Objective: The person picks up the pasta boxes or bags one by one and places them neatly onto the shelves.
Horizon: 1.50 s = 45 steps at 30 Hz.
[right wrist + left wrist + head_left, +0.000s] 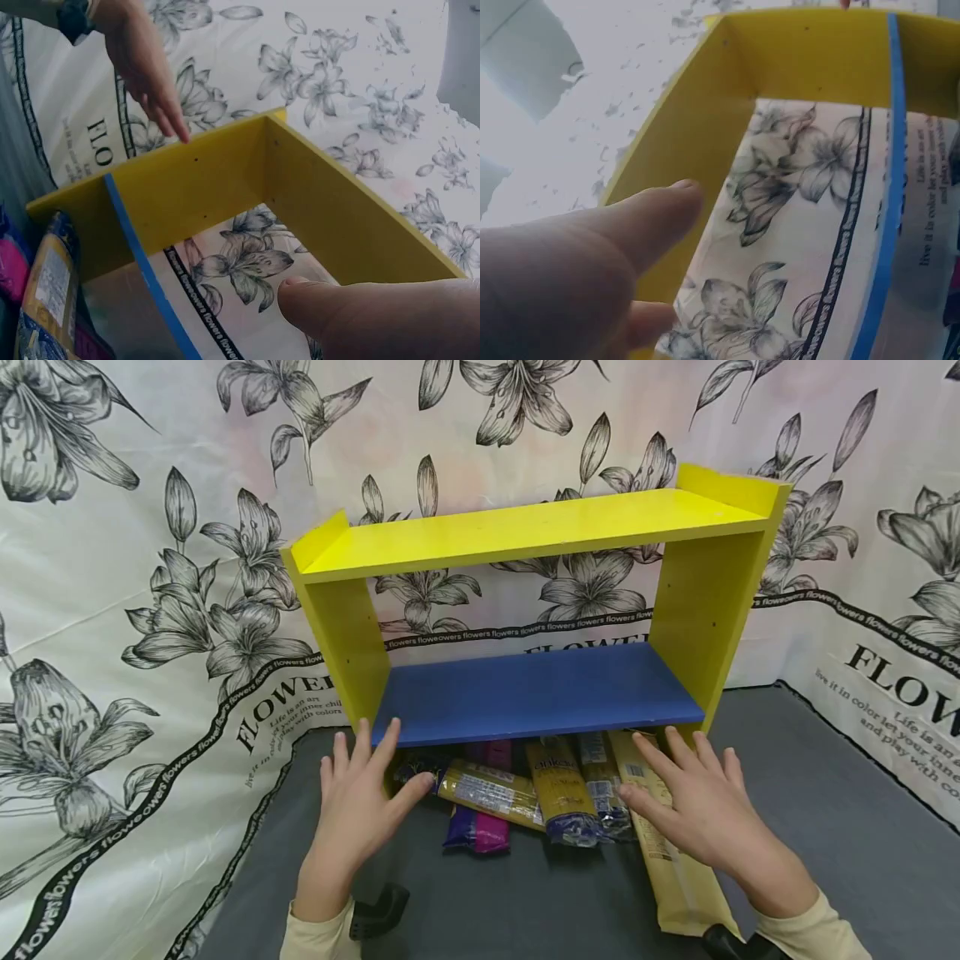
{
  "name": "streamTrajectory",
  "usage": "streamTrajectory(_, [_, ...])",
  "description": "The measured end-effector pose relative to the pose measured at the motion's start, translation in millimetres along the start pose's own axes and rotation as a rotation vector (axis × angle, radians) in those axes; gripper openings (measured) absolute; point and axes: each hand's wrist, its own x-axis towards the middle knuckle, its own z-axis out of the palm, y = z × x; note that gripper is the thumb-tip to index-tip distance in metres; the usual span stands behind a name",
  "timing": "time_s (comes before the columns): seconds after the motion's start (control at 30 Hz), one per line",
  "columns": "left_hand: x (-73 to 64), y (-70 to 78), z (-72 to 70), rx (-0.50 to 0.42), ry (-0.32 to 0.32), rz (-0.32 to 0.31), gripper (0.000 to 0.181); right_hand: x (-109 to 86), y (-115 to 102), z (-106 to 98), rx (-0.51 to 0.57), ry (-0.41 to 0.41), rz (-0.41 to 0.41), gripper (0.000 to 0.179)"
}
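A yellow shelf unit (pixel 525 533) with a blue board (pixel 536 693) stands upright at the back of the table. My left hand (pixel 354 818), fingers spread, is in front of its lower left corner. Near the lower right corner, my right hand (pixel 701 814) is spread too, over a long pale-yellow packet (pixel 693 893). Neither hand holds anything; whether the fingers touch the shelf I cannot tell. Below the blue board lie a gold packet (pixel 483 795), a gold-and-blue packet (pixel 561 785) and a purple-pink packet (pixel 480 833). The right wrist view shows the left hand (pixel 142 64) beside the shelf's side panel.
Grey cloth (pixel 555 902) covers the table. A white sheet (pixel 150 610) printed with flowers and lettering hangs behind and along the sides. Another clear-and-blue packet (pixel 606 789) lies among the others. Dark straps (pixel 380 912) sit at the wrists.
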Motion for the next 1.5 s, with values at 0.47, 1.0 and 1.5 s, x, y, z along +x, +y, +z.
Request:
streamTrajectory(0.47, [71.5,-40.7,-3.8,-0.314,0.528,0.038,0.098,-0.2,-0.9,4.8,-0.007,0.019,-0.033,0.083])
streamTrajectory(1.0, [94.0,-69.6,36.3,-0.332,0.735,0.179,0.083,-3.4,-5.9,4.7,0.034,0.024,-0.028,0.079])
streamTrajectory(1.5, [94.9,-77.5,38.9,-0.265,0.795,0.26,0.087,0.0,6.3,-3.9,0.153,-0.026,-0.062,0.073])
